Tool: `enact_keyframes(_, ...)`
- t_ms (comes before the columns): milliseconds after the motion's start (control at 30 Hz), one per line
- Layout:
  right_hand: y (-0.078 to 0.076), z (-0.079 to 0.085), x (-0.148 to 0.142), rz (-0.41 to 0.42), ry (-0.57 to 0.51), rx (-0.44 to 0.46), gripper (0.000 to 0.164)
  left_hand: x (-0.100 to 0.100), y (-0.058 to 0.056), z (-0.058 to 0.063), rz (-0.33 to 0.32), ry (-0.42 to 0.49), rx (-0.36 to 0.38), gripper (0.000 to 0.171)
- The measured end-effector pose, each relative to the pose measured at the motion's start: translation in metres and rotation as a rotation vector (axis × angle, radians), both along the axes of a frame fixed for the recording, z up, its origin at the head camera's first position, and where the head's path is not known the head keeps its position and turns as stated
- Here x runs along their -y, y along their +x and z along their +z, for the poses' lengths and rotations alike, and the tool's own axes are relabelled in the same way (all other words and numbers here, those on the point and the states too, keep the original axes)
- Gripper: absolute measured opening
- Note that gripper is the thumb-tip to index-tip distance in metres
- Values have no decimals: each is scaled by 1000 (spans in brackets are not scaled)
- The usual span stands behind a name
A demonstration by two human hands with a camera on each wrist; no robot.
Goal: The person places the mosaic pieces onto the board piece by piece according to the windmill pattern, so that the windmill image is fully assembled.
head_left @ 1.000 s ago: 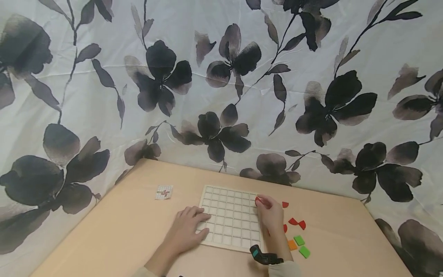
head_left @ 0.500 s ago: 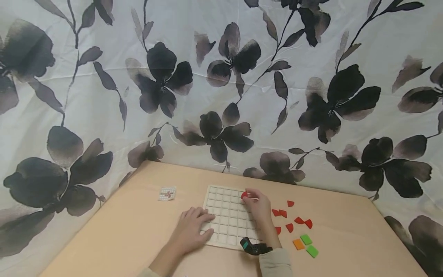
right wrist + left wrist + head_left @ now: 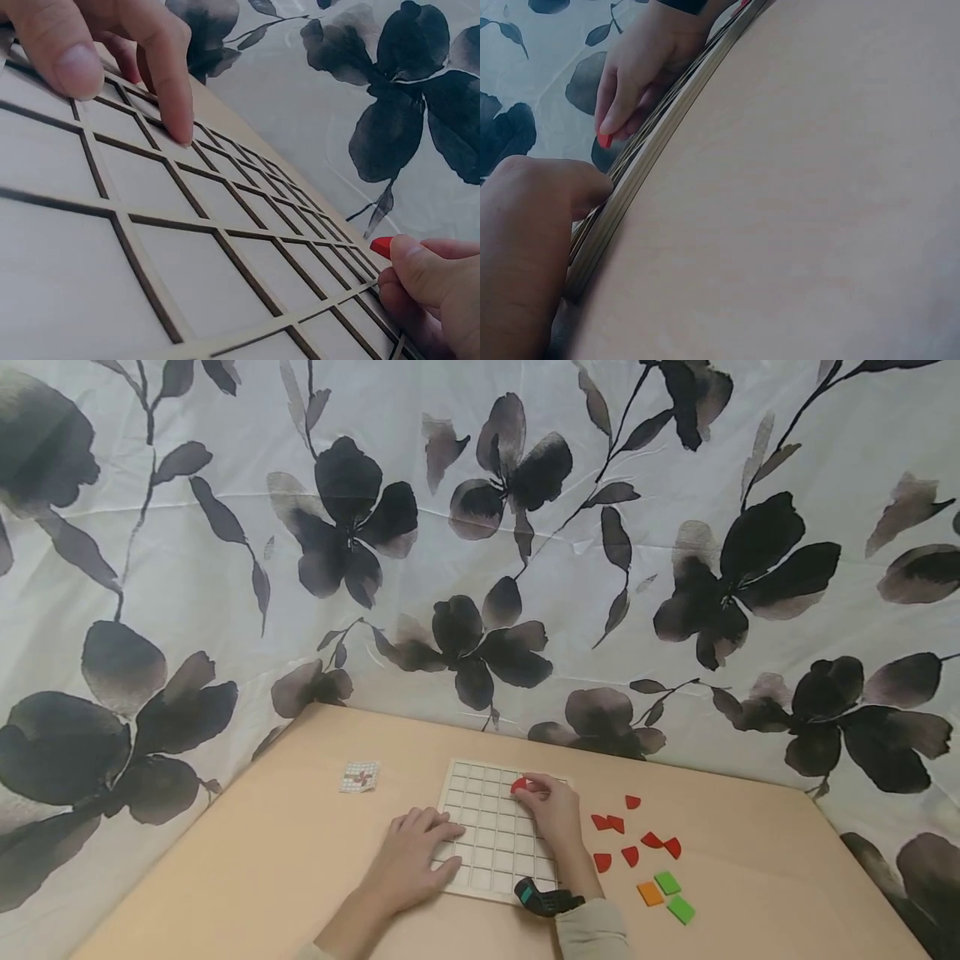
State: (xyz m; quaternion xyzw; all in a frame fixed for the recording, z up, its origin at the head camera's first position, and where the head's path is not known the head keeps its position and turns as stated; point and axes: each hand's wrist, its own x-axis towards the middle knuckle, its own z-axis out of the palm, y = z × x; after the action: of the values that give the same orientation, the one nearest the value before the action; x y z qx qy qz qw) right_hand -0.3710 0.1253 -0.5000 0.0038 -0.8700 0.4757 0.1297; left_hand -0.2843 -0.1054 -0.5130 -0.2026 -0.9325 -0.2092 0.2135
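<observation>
A wooden grid board [image 3: 490,839] with square recesses lies in the middle of the table. My left hand [image 3: 411,853] rests on its left edge, fingers spread and fingertips on the grid, as the right wrist view also shows. With thumb and fingers my right hand [image 3: 553,814] pinches a red wedge-shaped tile [image 3: 381,246] over the far right part of the board. Seen from the left wrist, that tile [image 3: 604,140] is held just above the board's surface. Part of it is hidden by the fingers.
Several red rounded wedge tiles [image 3: 633,802] lie on the table right of the board. Nearer the front are an orange square tile [image 3: 650,893] and two green square tiles [image 3: 681,909]. A small gridded picture card [image 3: 359,777] lies left of the board; floral cloth [image 3: 480,568] hangs behind.
My right hand has moved left with the red tile, from the board's right edge to over its far right squares. My left hand stays on the left edge.
</observation>
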Motion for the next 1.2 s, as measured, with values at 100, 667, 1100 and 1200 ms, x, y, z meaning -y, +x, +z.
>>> enact_keyframes(100,-1,2,3,-20,10,12,35,1,0,1,-5,-7,7,35)
enact_keyframes(667,-5,0,9,-20,65,-25,32,-2,-3,0,-3,-2,14,37)
enact_keyframes(1100,-5,2,15,-38,160,2,30,0,-2,2,1,-5,49,38)
enact_keyframes(1200,-5,3,15,-36,177,1,29,0,-2,2,-7,4,46,39)
